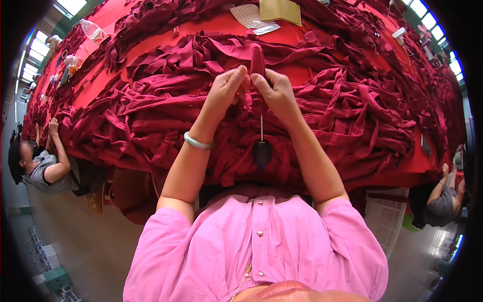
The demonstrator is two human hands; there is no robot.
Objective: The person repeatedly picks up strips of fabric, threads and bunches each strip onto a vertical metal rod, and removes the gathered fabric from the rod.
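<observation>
A narrow, dark red fabric strip (257, 59) with a rounded tip stands up between my hands. My right hand (277, 94) is closed on it, thumb pressed against its lower part. Just left of it, my left hand (226, 91) has its thumb and fingers pinched together; what lies between them is hidden. Below the hands is a screwdriver-like tool (261, 151) with a black handle and a thin metal shaft. Its upper end disappears into the red cloth under my right hand. A heap of dark red fabric strips (166, 100) surrounds both hands.
The bright red table (128, 60) carries more strips. Toward the far side lie a yellow sheet (280, 11), a patterned piece (246, 16) and a clear plastic bottle (91, 30). One co-worker (53, 166) sits at left, another (440, 201) at right. A white plastic crate (385, 219) stands below the edge.
</observation>
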